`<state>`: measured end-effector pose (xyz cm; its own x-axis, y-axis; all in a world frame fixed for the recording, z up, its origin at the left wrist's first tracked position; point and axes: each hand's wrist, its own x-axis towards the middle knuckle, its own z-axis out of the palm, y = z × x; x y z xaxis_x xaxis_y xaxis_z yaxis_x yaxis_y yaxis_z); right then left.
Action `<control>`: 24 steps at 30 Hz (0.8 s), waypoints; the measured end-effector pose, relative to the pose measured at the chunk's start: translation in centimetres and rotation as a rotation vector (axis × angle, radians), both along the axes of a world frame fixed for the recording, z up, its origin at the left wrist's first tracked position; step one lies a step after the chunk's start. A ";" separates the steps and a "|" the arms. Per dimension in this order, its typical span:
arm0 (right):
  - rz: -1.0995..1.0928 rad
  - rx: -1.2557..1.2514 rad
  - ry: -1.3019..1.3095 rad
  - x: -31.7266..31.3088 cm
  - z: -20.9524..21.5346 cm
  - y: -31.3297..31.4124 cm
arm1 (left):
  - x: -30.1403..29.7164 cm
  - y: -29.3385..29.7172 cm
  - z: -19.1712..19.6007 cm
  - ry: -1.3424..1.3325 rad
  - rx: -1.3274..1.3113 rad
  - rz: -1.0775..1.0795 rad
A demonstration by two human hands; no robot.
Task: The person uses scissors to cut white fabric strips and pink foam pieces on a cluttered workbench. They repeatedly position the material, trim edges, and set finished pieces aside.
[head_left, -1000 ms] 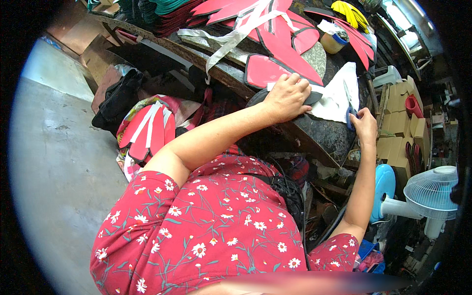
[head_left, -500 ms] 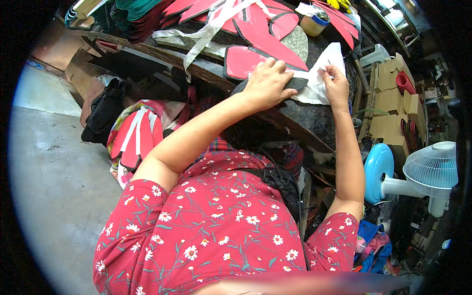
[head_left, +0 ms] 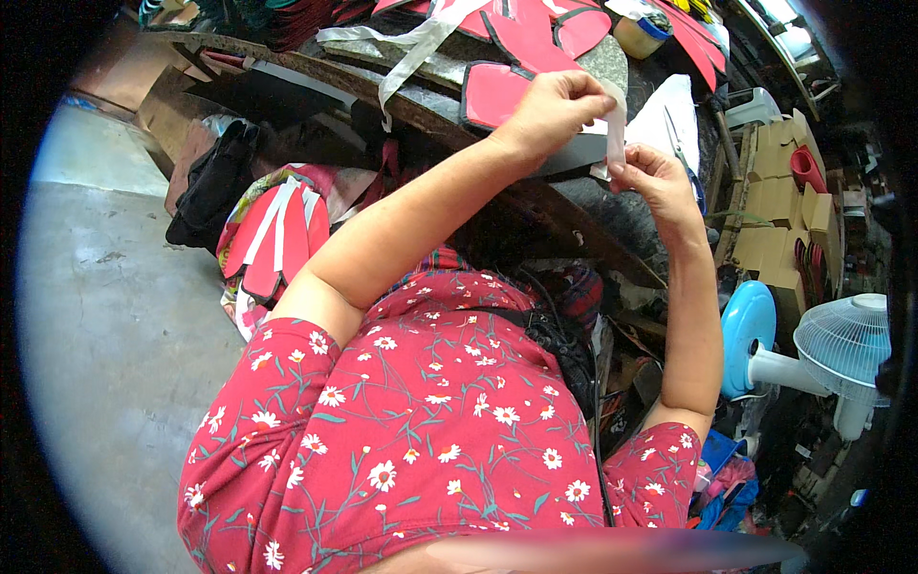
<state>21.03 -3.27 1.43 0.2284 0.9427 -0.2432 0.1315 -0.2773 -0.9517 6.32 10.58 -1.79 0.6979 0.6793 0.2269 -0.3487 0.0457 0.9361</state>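
Your left hand [head_left: 553, 110] is up at about twelve o'clock, fingers curled in and pinching the top of a narrow pale strip [head_left: 616, 134]. Your right hand [head_left: 655, 182] sits just at its four o'clock, thumb and fingertips closed on the lower end of that same strip. So the strip runs upright between the two hands, held at both ends, above the edge of the dark workbench [head_left: 593, 206]. It looks like tape or a thin trim piece; the fisheye rim makes it hard to say which.

Directly behind your left hand, at its nine o'clock, a red cut panel [head_left: 492, 96] with a dark border lies flat on the bench. More red pieces [head_left: 545, 29] are stacked at twelve o'clock, with a long grey strip [head_left: 421, 48] draped across them and hanging over the bench edge. A white cloth [head_left: 669, 115] lies at one o'clock from your right hand, with what seem to be blue-handled scissors [head_left: 684, 158] on it.

Down at nine o'clock, a bundle of red and white pieces [head_left: 277, 239] leans beside a black bag [head_left: 215, 187] on the grey floor [head_left: 115, 316]. At four o'clock stands a white fan [head_left: 841, 344] with a blue round lid [head_left: 746, 330] beside it, and cardboard boxes [head_left: 779, 210] are stacked at three o'clock.
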 end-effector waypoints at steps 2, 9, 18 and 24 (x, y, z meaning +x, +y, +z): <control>0.015 0.052 0.050 -0.1 -0.1 -0.4 | -0.5 0.3 0.0 0.021 -0.073 -0.001; 0.023 0.063 -0.031 1.1 -1.3 -0.9 | -1.3 0.2 -0.1 -0.020 -0.104 0.011; -0.072 0.139 -0.175 1.6 0.0 -0.8 | -2.7 -0.9 1.5 0.033 0.219 0.094; 0.119 -0.011 0.540 -1.7 0.1 -0.5 | -4.0 -1.4 2.2 -0.053 0.272 -0.012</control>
